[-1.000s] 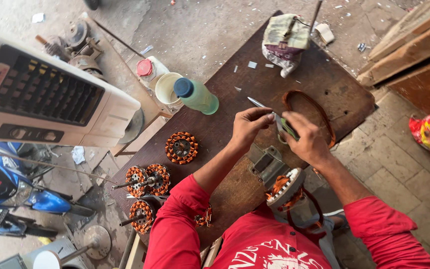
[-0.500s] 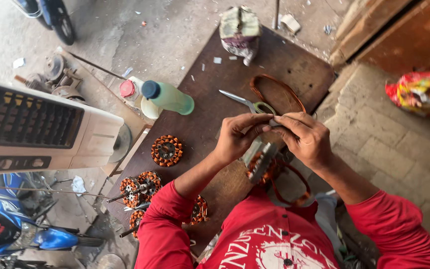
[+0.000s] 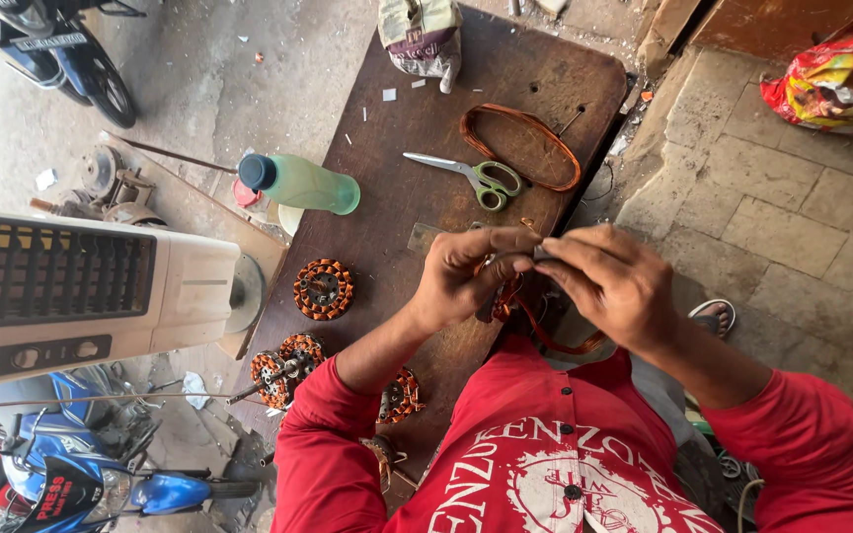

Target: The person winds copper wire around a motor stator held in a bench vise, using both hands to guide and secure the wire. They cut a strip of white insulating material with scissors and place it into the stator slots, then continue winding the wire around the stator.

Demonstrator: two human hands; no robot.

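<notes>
My left hand (image 3: pixel 468 278) and my right hand (image 3: pixel 612 284) meet above the near edge of a dark wooden board (image 3: pixel 417 158). Together they pinch a small dark part with loops of copper wire (image 3: pixel 555 341) hanging under them. Green-handled scissors (image 3: pixel 476 176) lie on the board just beyond my hands. Past the scissors lies a loose oval coil of copper wire (image 3: pixel 522 146). Left of my left forearm sit three copper-wound motor stators (image 3: pixel 324 288), (image 3: pixel 283 365), (image 3: pixel 402 397).
A green bottle with a blue cap (image 3: pixel 298 183) lies at the board's left edge. A white air cooler (image 3: pixel 81 291) stands at left, with a blue motorbike (image 3: pixel 71 474) below it. A cloth bundle (image 3: pixel 422 35) sits at the far end. Stone paving and a sandalled foot (image 3: pixel 713 316) are at right.
The scissors left my hands and now lie on the board. Both hands drew back toward my body and closed together on the small part with copper wire.
</notes>
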